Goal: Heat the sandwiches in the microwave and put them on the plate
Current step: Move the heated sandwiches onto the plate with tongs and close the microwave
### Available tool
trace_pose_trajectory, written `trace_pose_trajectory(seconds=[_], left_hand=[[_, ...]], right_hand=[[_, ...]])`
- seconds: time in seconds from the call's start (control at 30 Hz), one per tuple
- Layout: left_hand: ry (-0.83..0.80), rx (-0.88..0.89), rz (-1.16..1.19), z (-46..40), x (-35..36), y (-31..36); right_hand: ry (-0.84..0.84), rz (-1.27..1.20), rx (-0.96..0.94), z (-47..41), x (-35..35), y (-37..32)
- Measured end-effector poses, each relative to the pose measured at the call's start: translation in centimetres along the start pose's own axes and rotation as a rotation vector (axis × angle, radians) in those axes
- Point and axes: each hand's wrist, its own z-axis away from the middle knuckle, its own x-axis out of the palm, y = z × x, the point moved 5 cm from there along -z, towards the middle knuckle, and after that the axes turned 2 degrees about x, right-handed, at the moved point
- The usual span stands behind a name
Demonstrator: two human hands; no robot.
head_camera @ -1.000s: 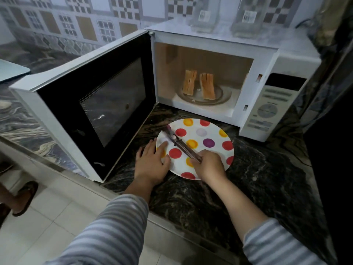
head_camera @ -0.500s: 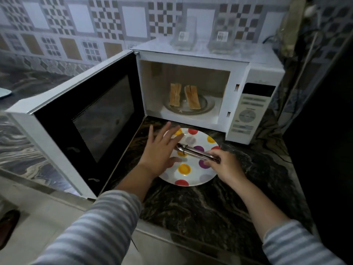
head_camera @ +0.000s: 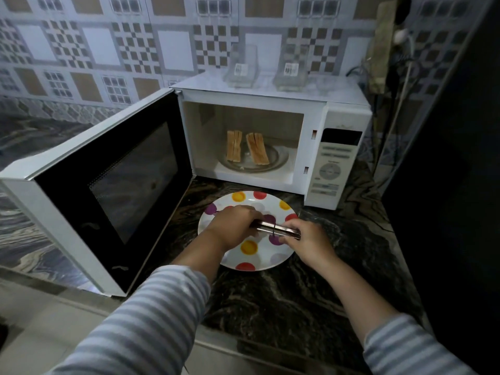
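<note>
**Tongs in both hands over the plate; sandwiches not yet out**

Landmark: microwave [head_camera: 273,142], door [head_camera: 105,190] swung fully open to its left.

Sandwiches: two toasted sandwiches [head_camera: 246,147] stand on edge, side by side, on the glass turntable [head_camera: 276,161] inside the microwave cavity. Neither has been moved to the plate.

Plate: polka-dot plate [head_camera: 259,255] sits on the dark marbled counter [head_camera: 284,299] directly in front of the microwave opening, bare of food. Likely set there so the transfer path is short.

Tongs: metal tongs [head_camera: 273,228] held level above the plate, arms together; a ring seems to sit around them midway.

Left hand [head_camera: 232,226]: fingers closed around the left end of the tongs. Right hand [head_camera: 305,239]: fingers pinched on the right end. The two-handed hold suggests the person is freeing the locking ring or resetting the grip, not yet reaching in; judgement only.

Two clear glass containers [head_camera: 240,69] stand on top of the microwave, not involved.

Risk: upright sandwiches may topple or open when pinched.
</note>
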Motion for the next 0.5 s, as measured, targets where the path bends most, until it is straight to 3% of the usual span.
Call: trace_pose_trajectory(seconds=[0.1,0.23,0.37,0.5], left_hand=[[0.015,-0.008,0.027,0.1,-0.5,-0.1],[0.047,-0.003,0.066,0.3,-0.9,-0.4],[0.063,-0.016,0.086,0.6,-0.8,-0.6],[0.098,-0.057,0.114,1.0,-1.3,-1.9]], right_hand=[[-0.026,0.016,0.0,0.2,-0.1,-0.4],[-0.039,0.361,-0.06,0.4,-0.5,-2.1],[0.042,0.382,-0.079,0.2,-0.6,-2.9],[0.002,0.454,-0.011,0.4,-1.1,-2.0]])
